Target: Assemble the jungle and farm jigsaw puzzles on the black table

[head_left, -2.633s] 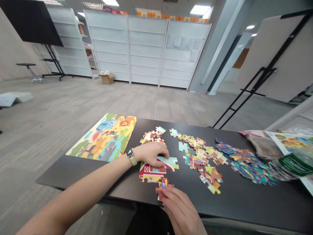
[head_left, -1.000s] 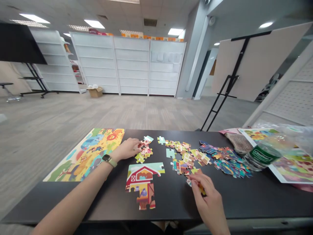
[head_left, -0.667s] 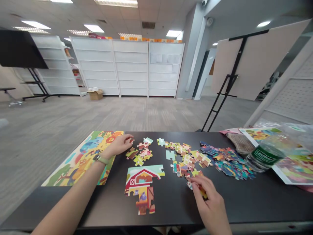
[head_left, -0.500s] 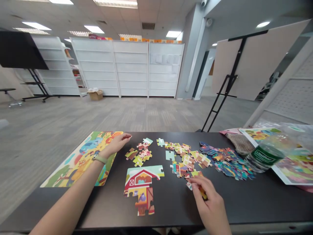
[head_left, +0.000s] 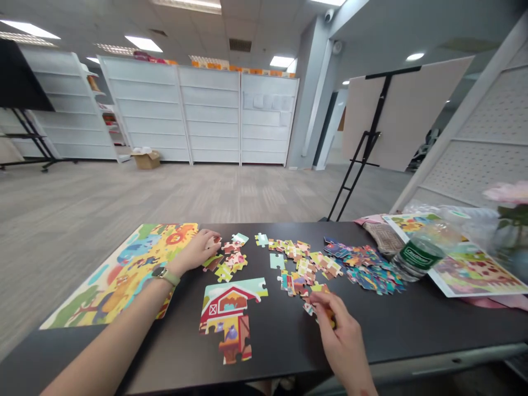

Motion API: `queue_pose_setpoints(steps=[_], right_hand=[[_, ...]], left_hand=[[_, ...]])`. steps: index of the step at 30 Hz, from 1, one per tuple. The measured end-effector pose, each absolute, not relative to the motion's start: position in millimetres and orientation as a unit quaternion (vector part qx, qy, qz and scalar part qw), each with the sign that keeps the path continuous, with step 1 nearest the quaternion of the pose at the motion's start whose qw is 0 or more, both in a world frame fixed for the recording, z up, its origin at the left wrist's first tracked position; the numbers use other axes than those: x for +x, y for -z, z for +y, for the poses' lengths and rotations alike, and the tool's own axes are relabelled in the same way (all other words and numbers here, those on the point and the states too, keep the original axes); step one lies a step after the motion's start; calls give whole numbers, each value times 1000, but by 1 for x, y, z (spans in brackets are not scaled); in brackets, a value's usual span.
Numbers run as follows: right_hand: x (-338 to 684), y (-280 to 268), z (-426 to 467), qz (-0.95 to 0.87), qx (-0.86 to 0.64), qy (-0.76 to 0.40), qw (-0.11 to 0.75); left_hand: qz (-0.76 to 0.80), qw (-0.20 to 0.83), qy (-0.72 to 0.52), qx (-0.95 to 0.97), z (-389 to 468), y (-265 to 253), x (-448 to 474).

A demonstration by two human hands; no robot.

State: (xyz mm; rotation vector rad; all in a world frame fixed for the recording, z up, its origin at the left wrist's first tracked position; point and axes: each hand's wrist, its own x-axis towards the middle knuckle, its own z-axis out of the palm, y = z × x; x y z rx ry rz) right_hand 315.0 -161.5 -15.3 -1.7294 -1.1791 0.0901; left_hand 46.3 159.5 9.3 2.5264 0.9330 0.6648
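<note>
My left hand [head_left: 200, 250] reaches over the table's left side, its fingers closed on a small reddish jigsaw piece [head_left: 216, 240] that they partly cover. Just right of it lies a small cluster of loose pieces [head_left: 234, 258]. My right hand [head_left: 341, 330] is curled at the near side of a larger spread of pieces [head_left: 297, 281]. An orange-yellow jigsaw piece [head_left: 330, 315] shows between its thumb and fingers, mostly hidden. Between the hands sits a partly joined puzzle [head_left: 233, 294] showing a red barn with a pale sky.
A colourful animal picture sheet [head_left: 124, 275] lies beneath my left forearm. To the right are a heap of dark blue and teal pieces [head_left: 371, 269], a bottle with a green label [head_left: 421, 256] and another printed picture [head_left: 478, 272]. An easel-like stand [head_left: 363, 148] rises behind the table.
The view has turned slightly to the right. My left hand has come down nearer the small cluster of pieces. My right hand stays by the larger spread, its fingers still curled.
</note>
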Motion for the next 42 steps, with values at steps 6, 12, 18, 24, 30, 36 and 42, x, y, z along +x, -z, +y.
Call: queue_pose_setpoints(steps=[6, 12, 18, 24, 30, 36, 42], right_hand=[[323, 20, -161, -348, -704, -103, 610], [334, 18, -168, -378, -749, -35, 543], [328, 23, -185, -552, -740, 105, 370], [297, 20, -192, -637, -704, 81, 304], [296, 1, -188, -618, -719, 23, 317], [285, -11, -169, -653, -688, -47, 313], [262, -14, -140, -710, -627, -79, 311]], left_hand=[[396, 230, -275, 845, 157, -15, 48], [408, 241, -314, 823, 157, -17, 47], [381, 165, -304, 857, 164, -10, 46], [335, 115, -228, 907, 170, 10, 48], [295, 142, -256, 910, 138, -19, 57], [63, 268, -113, 955, 75, -41, 77], [28, 267, -89, 959, 64, -31, 84]])
